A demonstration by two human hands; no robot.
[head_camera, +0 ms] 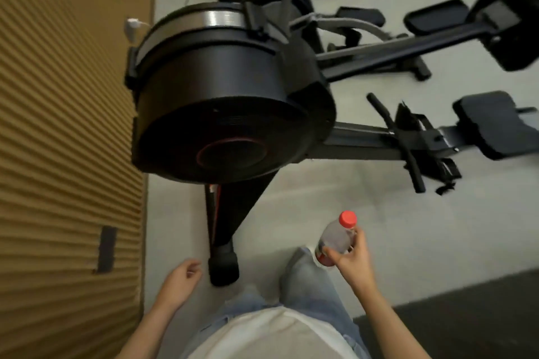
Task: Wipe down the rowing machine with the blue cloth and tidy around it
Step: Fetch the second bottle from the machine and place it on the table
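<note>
Head view suggests the tidying step: the right hand (351,256) has its fingers (332,254) curled round a red-capped bottle (335,237) near the rowing machine (227,114). The left hand (182,274) hangs loose and empty. The blue cloth is not in sight. The next move is probably to stow the bottle, then fetch the cloth.

Nothing legible: red label on the bottle (335,237) too blurred, red-and-white sticker on the rowing machine (233,114) leg too small.

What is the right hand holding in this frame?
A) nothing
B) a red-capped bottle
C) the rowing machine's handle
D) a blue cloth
B: the right hand grips a clear bottle with a red cap, while the left hand holds nothing.
</note>
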